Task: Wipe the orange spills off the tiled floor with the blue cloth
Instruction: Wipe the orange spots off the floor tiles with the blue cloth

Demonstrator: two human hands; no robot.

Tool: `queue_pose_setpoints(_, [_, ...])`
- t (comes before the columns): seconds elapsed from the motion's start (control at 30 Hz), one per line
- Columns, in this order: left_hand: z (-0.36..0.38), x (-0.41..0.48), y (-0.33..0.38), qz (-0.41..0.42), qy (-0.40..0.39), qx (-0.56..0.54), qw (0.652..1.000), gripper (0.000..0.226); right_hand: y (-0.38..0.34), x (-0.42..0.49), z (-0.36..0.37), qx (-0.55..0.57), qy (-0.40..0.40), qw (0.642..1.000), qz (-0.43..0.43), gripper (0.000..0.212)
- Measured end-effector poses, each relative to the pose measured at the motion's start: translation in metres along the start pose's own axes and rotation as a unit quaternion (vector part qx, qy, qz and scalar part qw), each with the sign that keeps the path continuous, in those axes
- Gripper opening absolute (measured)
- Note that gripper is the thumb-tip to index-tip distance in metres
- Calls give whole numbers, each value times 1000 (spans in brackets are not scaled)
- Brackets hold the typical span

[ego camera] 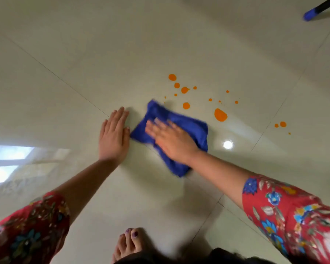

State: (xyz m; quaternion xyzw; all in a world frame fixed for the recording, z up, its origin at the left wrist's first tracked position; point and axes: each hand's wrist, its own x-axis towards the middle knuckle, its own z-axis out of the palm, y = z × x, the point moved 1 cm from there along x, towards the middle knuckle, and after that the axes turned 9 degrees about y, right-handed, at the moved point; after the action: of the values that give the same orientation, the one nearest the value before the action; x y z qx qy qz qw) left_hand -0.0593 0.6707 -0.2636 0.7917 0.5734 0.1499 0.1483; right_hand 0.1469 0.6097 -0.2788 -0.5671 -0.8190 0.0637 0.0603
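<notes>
Crumpled blue cloth (pixel 189 130): laid flat on the glossy pale tiled floor (pixel 84 63), across a grout line.
Right hand (pixel 170 140): pressed palm-down on the cloth, fingers straight.
Left hand (pixel 113 138): laid flat on bare tile, fingers extended, thumb just beside the cloth's left edge.
Orange spills (pixel 220 114): scattered beyond the cloth's far edge and to its right; open tile is seen all around.
Bare foot (pixel 129 244): at the near edge.

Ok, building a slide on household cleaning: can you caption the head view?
Right hand presses a blue cloth flat on the tiled floor, orange spills just beyond it, left hand flat beside.
</notes>
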Motion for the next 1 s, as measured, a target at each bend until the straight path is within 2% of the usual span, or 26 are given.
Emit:
queue_pose_setpoints(0.07, [2, 15, -7, -7, -1, 8, 1000, 52, 28, 16, -7, -4, 44, 991, 129, 54])
queue_pose_setpoints(0.13, [4, 24, -10, -9, 2, 12, 1000, 52, 22, -6, -6, -4, 53, 984, 171, 55])
queue_pose_setpoints(0.23, [8, 33, -8, 1, 13, 14, 1000, 53, -19, -27, 0, 19, 34, 995, 96, 54])
queue_pose_setpoints(0.27, [11, 35, -6, 2, 16, 10, 1000, 53, -17, -9, 2, 28, 24, 998, 52, 54])
queue_pose_setpoints(0.33, [15, 40, 1, -8, 30, -6, 999, 53, 4, 48, -2, 11, 20, 999, 35, 55])
queue_pose_setpoints(0.4, [18, 45, 7, -30, 43, -22, 998, 53, 40, 91, -11, 0, 25, 994, 109, 58])
queue_pose_setpoints(0.43, [20, 48, 9, -39, 48, -25, 998, 54, 53, 96, -11, -7, 36, 986, 161, 58])
queue_pose_setpoints(0.5, [23, 54, 11, -48, 49, -21, 997, 54, 51, 77, -6, -16, 69, 977, 201, 58])
queue_pose_setpoints(0.6, [27, 53, 11, -28, 31, 1, 999, 54, 9, 29, 2, -6, 48, 988, 144, 58])
queue_pose_setpoints(0.67, [27, 53, 11, -22, 27, 10, 999, 54, 5, 47, 3, 9, 48, 996, 78, 56])
queue_pose_setpoints(0.73, [27, 54, 11, -34, 26, 20, 999, 54, 29, 92, -2, -38, 46, 997, 44, 55])
queue_pose_setpoints(0.8, [26, 55, 14, -26, 14, 39, 999, 55, 74, 119, -9, -70, 54, 987, 135, 54])
queue_pose_setpoints(0.87, [26, 55, 16, -16, 1, 50, 999, 55, 108, 105, -15, -65, 80, 957, 272, 52])
queue_pose_setpoints(0.9, [27, 56, 16, -18, -2, 53, 998, 55, 109, 86, -16, -65, 95, 946, 303, 52])
queue_pose_setpoints(0.93, [27, 55, 16, -20, -3, 56, 998, 56, 100, 64, -14, -68, 102, 944, 307, 53])
queue_pose_setpoints(1.0, [29, 58, 17, -20, 0, 61, 998, 55, 61, 36, -8, -56, 86, 964, 246, 56])
